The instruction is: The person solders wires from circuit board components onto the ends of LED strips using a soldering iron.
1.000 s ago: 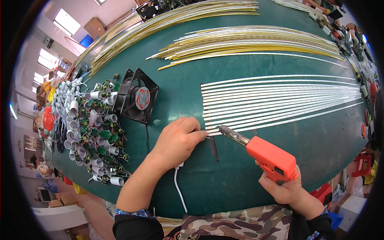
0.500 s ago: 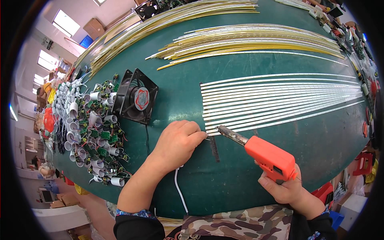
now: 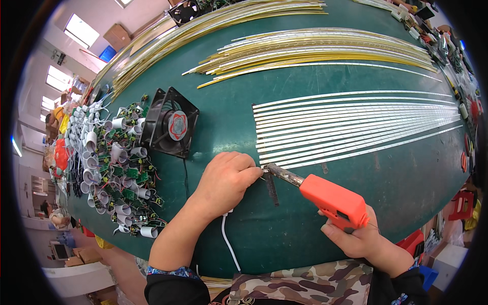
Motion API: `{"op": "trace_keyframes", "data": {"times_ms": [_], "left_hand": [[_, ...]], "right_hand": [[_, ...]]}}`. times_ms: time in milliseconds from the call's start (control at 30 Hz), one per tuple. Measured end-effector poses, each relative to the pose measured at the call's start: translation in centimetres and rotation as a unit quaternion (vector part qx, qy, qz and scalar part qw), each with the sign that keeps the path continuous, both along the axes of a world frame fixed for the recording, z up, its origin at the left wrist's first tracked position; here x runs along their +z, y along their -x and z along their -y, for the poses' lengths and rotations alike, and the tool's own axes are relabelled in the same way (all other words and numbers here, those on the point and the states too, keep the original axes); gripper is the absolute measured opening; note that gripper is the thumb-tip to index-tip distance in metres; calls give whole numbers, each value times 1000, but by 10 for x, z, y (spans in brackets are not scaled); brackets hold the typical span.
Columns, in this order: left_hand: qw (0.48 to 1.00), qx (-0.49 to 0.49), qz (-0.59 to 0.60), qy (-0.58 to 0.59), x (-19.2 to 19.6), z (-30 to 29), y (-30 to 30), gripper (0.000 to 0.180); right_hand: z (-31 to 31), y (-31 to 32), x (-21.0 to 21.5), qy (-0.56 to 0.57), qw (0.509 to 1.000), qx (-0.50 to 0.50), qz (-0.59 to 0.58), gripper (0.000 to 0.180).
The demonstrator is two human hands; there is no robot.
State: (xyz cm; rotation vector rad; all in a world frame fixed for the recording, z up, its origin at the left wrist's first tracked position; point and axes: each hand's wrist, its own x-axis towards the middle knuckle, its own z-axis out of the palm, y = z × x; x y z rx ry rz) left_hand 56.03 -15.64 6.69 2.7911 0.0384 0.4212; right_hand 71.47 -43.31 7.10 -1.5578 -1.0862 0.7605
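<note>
My right hand (image 3: 356, 236) grips a red soldering gun (image 3: 333, 201). Its dark metal tip touches or nearly touches the left end of the nearest light strip in a row of thin white LED strips (image 3: 351, 122). My left hand (image 3: 226, 183) is closed in a pinch at that same strip end. From under its palm a white cable (image 3: 230, 241) runs down toward the table's front edge. The cable's tip at my fingertips is mostly hidden. A black cooling fan (image 3: 177, 125) stands upright just left of the strips.
Left of the fan lies a heap of green circuit boards with white plastic cups (image 3: 122, 178). Bundles of yellow-backed strips (image 3: 315, 51) lie across the far side of the green table (image 3: 315, 223). Tools and wires crowd the right edge, near a red stool (image 3: 461, 211).
The soldering gun in my right hand has moved left, bringing its tip to my left fingertips at the strip end. My left hand has stayed nearly still.
</note>
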Motion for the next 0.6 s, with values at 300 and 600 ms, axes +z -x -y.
{"op": "trace_keyframes", "data": {"times_ms": [300,600], "left_hand": [[1000,9,-2,15,1,0,0,18],[1000,6,-2,19,0,-1,0,13]], "right_hand": [[0,0,-2,-11,1000,9,-1,56],[3,-1,3,-13,1000,16,17,54]]}}
